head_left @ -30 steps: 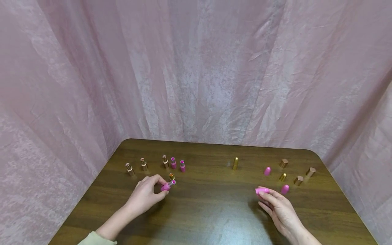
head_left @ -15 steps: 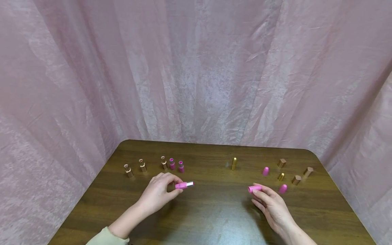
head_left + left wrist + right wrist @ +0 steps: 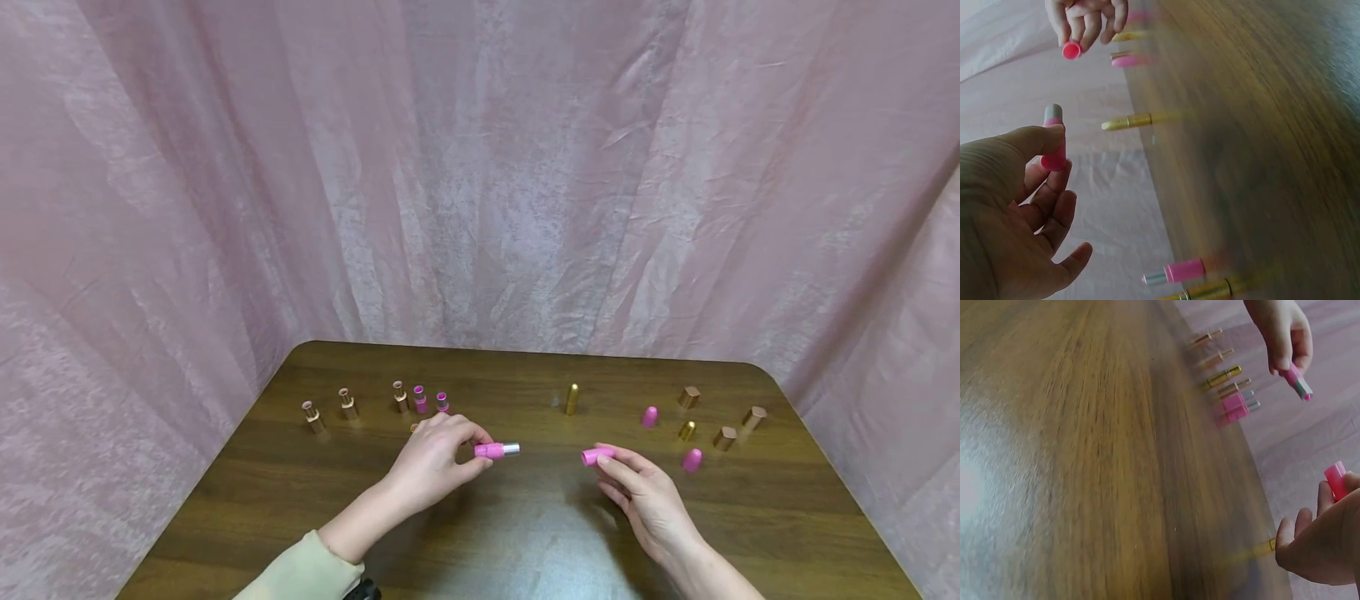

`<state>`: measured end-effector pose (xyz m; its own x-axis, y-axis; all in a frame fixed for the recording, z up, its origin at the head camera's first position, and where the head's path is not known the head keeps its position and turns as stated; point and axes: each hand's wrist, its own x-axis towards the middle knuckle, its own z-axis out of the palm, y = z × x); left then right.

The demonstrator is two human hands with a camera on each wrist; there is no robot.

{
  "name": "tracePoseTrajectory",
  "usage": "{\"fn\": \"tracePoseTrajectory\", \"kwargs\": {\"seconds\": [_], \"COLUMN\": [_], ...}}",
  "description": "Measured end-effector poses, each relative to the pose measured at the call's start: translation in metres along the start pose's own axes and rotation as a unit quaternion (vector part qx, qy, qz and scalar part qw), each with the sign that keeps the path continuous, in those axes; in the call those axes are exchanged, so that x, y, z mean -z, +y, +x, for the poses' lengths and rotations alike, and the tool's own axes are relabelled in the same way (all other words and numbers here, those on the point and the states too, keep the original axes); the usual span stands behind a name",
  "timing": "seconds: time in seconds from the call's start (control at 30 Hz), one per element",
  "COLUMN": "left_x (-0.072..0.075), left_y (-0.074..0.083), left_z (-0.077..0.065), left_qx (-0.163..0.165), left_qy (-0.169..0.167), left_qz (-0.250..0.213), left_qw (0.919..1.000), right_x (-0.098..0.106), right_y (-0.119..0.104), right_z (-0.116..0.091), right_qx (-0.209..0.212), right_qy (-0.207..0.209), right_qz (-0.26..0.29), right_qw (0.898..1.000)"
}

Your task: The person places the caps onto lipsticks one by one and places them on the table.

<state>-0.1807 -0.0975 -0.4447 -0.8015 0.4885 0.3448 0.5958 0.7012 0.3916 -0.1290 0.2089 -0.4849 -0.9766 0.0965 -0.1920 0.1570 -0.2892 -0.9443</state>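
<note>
Left hand (image 3: 435,462): thumb and fingers pinch the glossy pink, plastic-looking lipstick tube with a silver collar (image 3: 490,451) by its pink base; the collar juts out to the right of the pinch, uncovered. Right hand (image 3: 645,500): thumb and fingertips close around the glossy pink hollow cap with a rounded end (image 3: 597,456), its mouth to the left of that grip. Both pieces are held above the brown wood-grain table (image 3: 540,533), between the hands, near each other but not touching.

Handling (judged): tube and cap probably light and stiff, smooth enough to slip under a loose pinch; any lipstick inside the collar would be soft and easily smeared. Best hold: the tube low on its base, fingers off the collar; the cap toward its rounded end, mouth left free.

Compared with one second ago: the tube has travelled right, away from the standing uncapped tubes, and now lies nearly level instead of tilted. The cap has come left. The gap has narrowed markedly; both pinches are unchanged.
</note>
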Motion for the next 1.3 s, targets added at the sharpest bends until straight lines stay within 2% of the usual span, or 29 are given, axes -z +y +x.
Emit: {"fn": "tracePoseTrajectory", "kwargs": {"seconds": [0.33,0.63,0.97,1.3], "left_x": [-0.012,-0.018,-0.02,-0.021], "left_y": [0.014,0.02,0.022,0.025], "left_z": [0.011,0.015,0.015,0.016], "left_qx": [-0.024,-0.023,-0.019,-0.029], "left_qy": [-0.004,-0.015,-0.021,-0.024], "left_qz": [0.004,0.002,-0.002,-0.009], "left_qw": [0.9997,0.9996,0.9996,0.9993], "right_x": [-0.022,-0.037,-0.044,-0.05], "right_y": [0.001,0.005,0.007,0.011], "right_z": [0.0,-0.001,-0.002,-0.002], "right_qx": [0.003,0.002,0.002,-0.002], "right_qy": [-0.001,-0.011,-0.024,-0.044], "right_qz": [-0.011,-0.003,0.002,0.005], "right_qw": [1.0,1.0,1.0,0.999]}}
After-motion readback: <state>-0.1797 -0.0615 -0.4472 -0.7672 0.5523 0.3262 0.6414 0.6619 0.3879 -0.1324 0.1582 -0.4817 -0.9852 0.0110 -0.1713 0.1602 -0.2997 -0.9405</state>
